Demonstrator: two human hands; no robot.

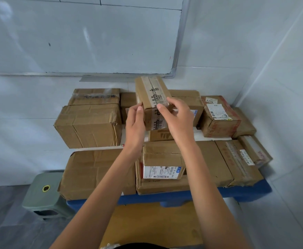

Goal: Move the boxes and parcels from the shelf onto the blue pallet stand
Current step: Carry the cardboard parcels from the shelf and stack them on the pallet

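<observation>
A big whiteboard with a shiny face and a thin metal frame hangs on the white wall. Under it sits the blue pallet stand — smooth hard plastic, already piled with brown cardboard boxes in two layers. The biggest is a flat box at the front left, its top creased and dented. On top of it stands a crumpled box, blocky and wrinkled, with a torn right edge. On the right a box with red print wears a white paper label. In the front middle a labelled box shows a white sticker with a barcode. Left of the stand is a green plastic stool with a round yellow-ringed hole in its seat.

Both bare arms reach out over the pile. Between the hands is a small taped box, held tilted above the stack — long, brown, with glossy printed tape down its middle. The left hand grips its left corner with thumb and curled fingers. The right hand pinches its near edge.
</observation>
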